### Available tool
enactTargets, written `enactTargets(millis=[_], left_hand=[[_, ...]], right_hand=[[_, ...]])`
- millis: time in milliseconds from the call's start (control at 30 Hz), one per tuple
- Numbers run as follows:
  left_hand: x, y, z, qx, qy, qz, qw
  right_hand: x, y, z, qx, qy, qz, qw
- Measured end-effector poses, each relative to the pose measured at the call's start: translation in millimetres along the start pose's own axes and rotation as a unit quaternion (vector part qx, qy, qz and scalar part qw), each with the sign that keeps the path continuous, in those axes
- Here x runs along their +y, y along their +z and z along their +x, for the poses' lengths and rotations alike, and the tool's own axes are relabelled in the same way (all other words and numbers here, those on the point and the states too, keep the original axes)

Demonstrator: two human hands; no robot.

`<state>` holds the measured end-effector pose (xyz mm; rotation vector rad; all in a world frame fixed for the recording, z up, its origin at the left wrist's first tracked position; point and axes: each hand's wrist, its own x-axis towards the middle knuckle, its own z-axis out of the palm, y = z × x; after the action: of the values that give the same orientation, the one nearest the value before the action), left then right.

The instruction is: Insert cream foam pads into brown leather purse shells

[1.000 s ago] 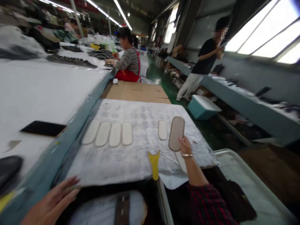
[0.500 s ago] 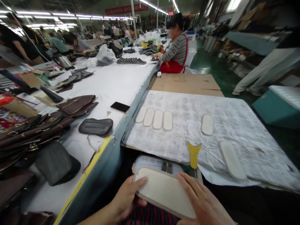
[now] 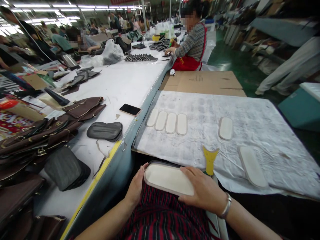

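A cream oval panel (image 3: 167, 178) with a dark rim behind its far edge lies level above my striped lap. My left hand (image 3: 136, 186) holds its left end, fingers along the edge. Over the right end lies my right hand (image 3: 200, 188), its thumb at the near edge and its fingers on the top. Just beyond it, a yellow forked tool (image 3: 210, 160) rests at the edge of the cloth-covered board (image 3: 200, 103). Several similar cream ovals lie on that board: a row of smaller ones (image 3: 171, 123), a single one (image 3: 226, 128) and a longer one (image 3: 253, 166).
On the white table (image 3: 120, 80) at the left are a phone (image 3: 130, 109), black oval pieces (image 3: 105, 130), a dark stack (image 3: 65, 169) and brown bags (image 3: 50, 130). A person (image 3: 191, 43) sits beyond the cardboard (image 3: 202, 81). A teal box (image 3: 303, 106) stands right.
The panel has moved up and left with both hands, and now covers the pale, hinged-looking item seen behind it. My right hand has shifted farther away from me. The whole view has shifted slightly.
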<state>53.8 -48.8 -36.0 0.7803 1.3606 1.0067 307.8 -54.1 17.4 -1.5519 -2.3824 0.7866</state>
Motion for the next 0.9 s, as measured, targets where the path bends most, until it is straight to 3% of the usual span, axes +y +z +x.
enactTargets(millis=[100,300,500,700,833,900], left_hand=[[1,8.0,-4,-0.04,0.004,0.013,0.999],[-4,7.8,0,-0.015,-0.006,0.029,0.999],[-6,6.5,-1,-0.026,-0.01,0.001,1.0],[-6,5.0,0,-0.029,0.008,0.057,0.998],[-5,-2.0,-1,0.004,0.082,0.202,0.976],[-2,-6.4,-3,0.033,0.175,0.314,0.932]], right_hand=[[2,6,1,0.021,0.007,-0.036,0.999],[7,8,1,0.024,0.004,-0.067,0.997],[3,11,3,0.025,-0.012,-0.08,0.996],[0,10,5,0.012,-0.001,-0.103,0.995],[-2,12,5,0.02,0.002,-0.106,0.994],[-4,13,5,0.022,0.006,-0.106,0.994]])
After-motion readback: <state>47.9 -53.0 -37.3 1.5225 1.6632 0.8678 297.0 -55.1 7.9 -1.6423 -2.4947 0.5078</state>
